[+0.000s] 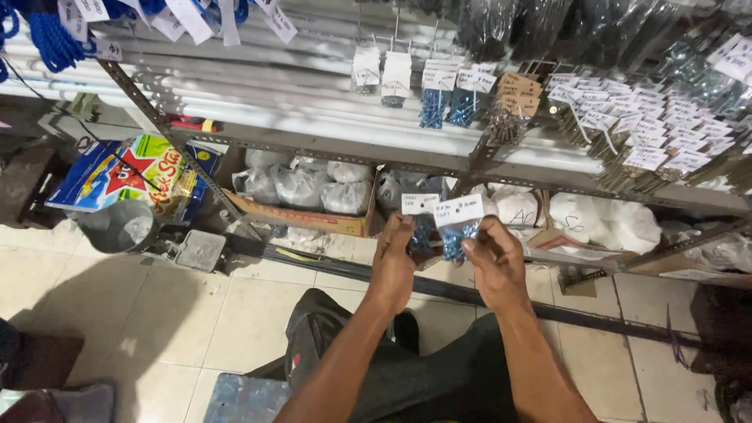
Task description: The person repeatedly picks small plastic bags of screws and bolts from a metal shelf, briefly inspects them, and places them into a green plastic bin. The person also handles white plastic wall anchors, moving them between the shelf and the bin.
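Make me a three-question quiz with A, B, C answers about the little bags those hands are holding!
1. Where are the two small bags held?
A. In front of the lower shelf
B. Flat on the floor tiles
C. Inside the grey bucket

2. What colour are the pieces inside the bags?
A. Red
B. Blue
C. Yellow

3. How are the bags held?
A. Both in one hand
B. One in each hand
C. Hanging on hooks

Answers: 1 A, the left bag and right bag are raised before the lower shelf. 2 B, the contents show blue. 3 B, the left hand pinches one, the right hand the other.
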